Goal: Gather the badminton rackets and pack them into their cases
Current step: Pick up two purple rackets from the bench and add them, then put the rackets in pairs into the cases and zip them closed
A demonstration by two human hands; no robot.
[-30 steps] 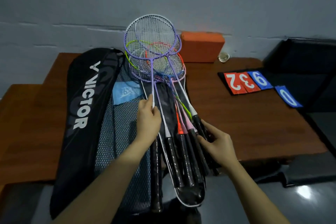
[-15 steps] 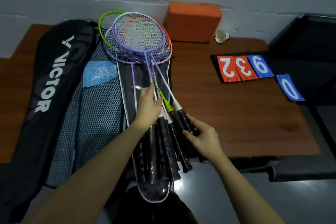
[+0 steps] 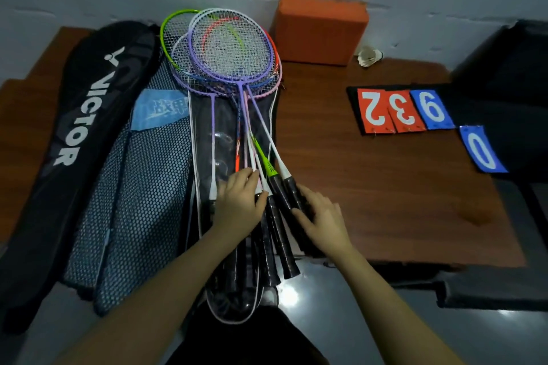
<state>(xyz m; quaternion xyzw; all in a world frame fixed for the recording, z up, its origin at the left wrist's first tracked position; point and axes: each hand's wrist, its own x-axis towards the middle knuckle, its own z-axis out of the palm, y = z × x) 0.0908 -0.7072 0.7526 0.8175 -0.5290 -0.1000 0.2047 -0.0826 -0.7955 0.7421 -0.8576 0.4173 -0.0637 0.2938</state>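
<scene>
Several badminton rackets (image 3: 231,47) with purple, green, orange and pink frames lie stacked on a clear-and-black racket case (image 3: 221,133), heads toward the wall. Their black handles (image 3: 281,246) fan out over the table's near edge. My left hand (image 3: 240,201) lies over the shafts where they meet the handles, fingers and thumb curled round a few of them. My right hand (image 3: 320,216) rests with fairly straight fingers against the rightmost handles. A blue mesh case (image 3: 142,187) lies left of the pile, and a black Victor racket bag (image 3: 80,115) lies further left.
An orange block (image 3: 320,29) stands by the wall behind the racket heads, with a shuttlecock (image 3: 369,56) to its right. A black score flip board (image 3: 403,109) with red and blue number cards lies on the right of the brown wooden table (image 3: 370,187). Dark seats stand at right.
The racket heads have come down from their raised position and now lie flat on the case. My left hand slid down from the shaft to the handle tops; my right hand stays at the handles.
</scene>
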